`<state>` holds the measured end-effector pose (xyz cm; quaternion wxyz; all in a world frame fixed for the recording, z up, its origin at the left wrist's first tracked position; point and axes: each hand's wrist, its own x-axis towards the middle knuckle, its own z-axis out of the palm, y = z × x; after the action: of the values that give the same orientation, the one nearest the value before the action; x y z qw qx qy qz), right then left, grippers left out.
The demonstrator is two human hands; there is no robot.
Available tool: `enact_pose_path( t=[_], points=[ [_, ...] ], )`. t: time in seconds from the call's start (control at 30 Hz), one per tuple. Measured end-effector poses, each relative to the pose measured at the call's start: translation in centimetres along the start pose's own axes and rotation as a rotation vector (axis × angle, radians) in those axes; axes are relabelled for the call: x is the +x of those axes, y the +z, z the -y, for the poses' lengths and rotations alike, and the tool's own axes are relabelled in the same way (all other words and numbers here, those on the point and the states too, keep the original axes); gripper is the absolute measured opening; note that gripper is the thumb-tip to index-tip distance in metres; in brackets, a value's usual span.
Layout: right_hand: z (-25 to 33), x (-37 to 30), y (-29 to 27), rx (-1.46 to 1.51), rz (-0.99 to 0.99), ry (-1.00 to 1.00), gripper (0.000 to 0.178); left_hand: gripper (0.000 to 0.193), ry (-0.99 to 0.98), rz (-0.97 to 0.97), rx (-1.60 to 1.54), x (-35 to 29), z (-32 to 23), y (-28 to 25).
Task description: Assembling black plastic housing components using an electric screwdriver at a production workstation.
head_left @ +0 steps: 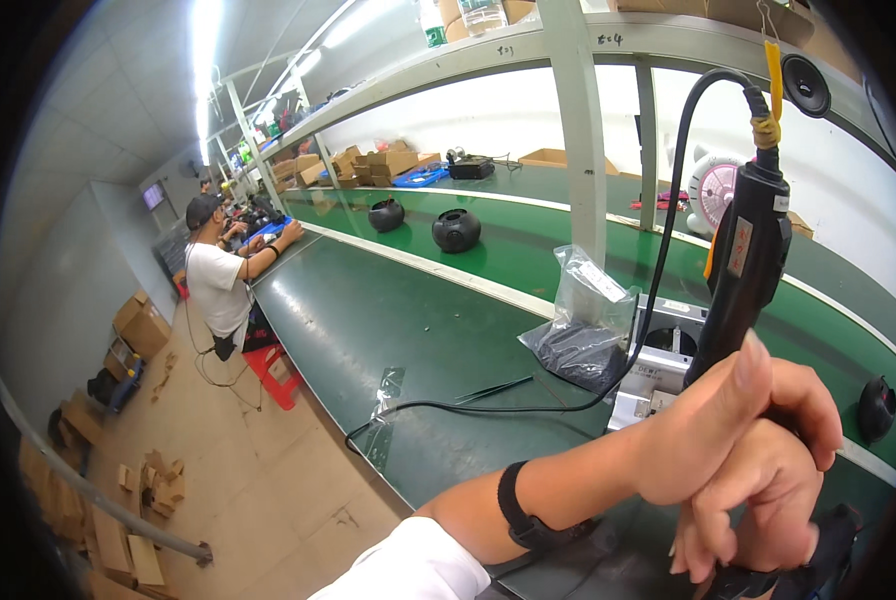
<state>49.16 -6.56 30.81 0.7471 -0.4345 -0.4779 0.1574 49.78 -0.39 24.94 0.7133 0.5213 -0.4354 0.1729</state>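
Note:
My left hand, with a black band on its wrist, reaches in from the lower edge at the right. Its thumb points up and its fingers curl over my right hand. The right hand is bent below it, fingers curled and pressed together. Anything inside the hands is hidden. Just behind them a black electric screwdriver hangs upright by a yellow strap; my left hand covers its lower end, so I cannot tell whether they touch. Beyond it stands a silver metal fixture with a dark round opening.
A clear bag of dark parts lies left of the fixture. Thin dark tweezers and a black cable cross the green bench. Round black housings sit along the green belt. A co-worker sits farther left.

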Motion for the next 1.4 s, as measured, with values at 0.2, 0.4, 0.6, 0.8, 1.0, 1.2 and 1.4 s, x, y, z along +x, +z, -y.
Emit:
enact_pose_path(
  t=[0.2, 0.4, 0.6, 0.8, 1.0, 1.2, 1.4],
  points=[
    [-0.6, -4.5, -4.5, -0.245, -0.022, -0.007, 0.066, 0.099, -0.414, -0.200, -0.240, 0.7, -1.2, -0.1],
    [-1.3, -4.7, -3.7, -0.427, -0.023, 0.007, 0.089, 0.094, -0.391, -0.253, -0.270, 0.8, -1.8, -0.5],
    [-1.3, -4.3, -3.5, -0.624, -0.049, 0.031, 0.110, 0.094, -0.453, -0.303, -0.383, 1.1, -1.8, -0.2],
    [-4.6, -4.9, -4.0, -0.352, -0.262, -0.103, 0.099, 0.093, -0.431, -0.283, -0.340, 0.6, -1.7, -0.9],
    [-2.0, -4.3, -4.5, -0.190, 0.042, -0.110, 0.063, 0.082, -0.327, -0.467, -0.317, 0.7, -2.1, 0.8],
    [-3.0, -5.2, -4.9, -0.299, -0.285, -0.667, 0.036, 0.034, 0.063, -0.528, 0.337, -0.5, -3.1, 2.5],
    [-3.2, -3.6, -5.0, -0.232, -0.338, -0.507, 0.074, 0.066, -0.200, 0.115, 0.111, -0.5, -3.2, 0.2]
  ],
)
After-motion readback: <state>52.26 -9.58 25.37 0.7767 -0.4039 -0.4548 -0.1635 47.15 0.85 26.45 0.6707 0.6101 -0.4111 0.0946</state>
